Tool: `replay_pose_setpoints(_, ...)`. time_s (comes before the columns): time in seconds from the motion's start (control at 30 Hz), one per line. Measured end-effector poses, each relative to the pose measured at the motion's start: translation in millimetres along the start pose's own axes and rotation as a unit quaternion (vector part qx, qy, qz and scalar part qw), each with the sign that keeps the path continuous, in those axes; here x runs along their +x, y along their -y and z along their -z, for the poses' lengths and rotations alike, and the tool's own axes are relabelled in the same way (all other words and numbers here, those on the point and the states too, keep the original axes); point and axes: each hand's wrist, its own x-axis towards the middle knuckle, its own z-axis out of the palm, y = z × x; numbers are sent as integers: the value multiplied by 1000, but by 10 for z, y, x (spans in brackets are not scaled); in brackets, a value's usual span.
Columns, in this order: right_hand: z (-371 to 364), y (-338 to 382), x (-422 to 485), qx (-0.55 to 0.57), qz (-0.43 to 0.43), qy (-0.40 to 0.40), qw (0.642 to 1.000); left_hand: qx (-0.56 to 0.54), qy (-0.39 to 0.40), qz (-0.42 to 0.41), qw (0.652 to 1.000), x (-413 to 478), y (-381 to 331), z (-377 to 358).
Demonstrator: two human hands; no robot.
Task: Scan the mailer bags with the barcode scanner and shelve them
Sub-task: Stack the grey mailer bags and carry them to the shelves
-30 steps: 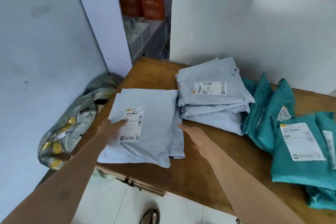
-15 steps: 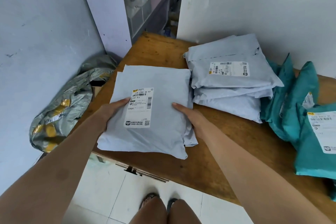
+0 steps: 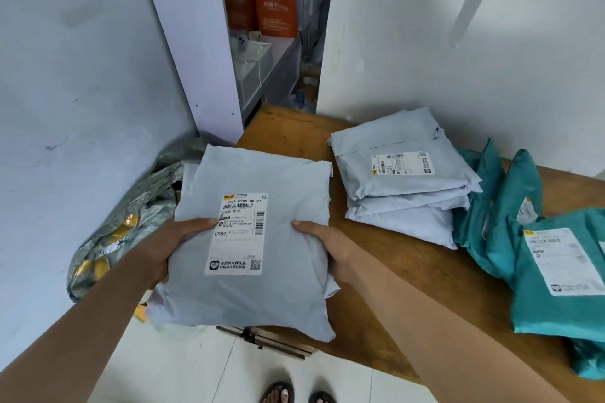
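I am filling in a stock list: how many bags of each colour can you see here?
Grey mailer bags: at least 4
Teal mailer bags: at least 4
Orange bags: 2
Silver sack: 1
Total: at least 11

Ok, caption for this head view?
Left hand and right hand grip a grey mailer bag, label up, at the wooden table; grey stack and teal mailers to its right.

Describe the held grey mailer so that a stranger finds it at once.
Look at the left end of the wooden table. There the left hand and right hand hold one grey mailer by its sides. Unlike the grey stack beside it, its label reads C989.
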Motion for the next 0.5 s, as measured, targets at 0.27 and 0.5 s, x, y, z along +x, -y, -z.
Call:
replay_pose_setpoints(0.27, 106, 823, -656, 14, 162, -63, 985, -6, 75, -186, 980, -48, -827, -461)
replay_pose_setpoints(0.5, 1143, 903, -2076, 78, 283, -247, 923, 19, 234, -236, 943, -48, -1146, -2238)
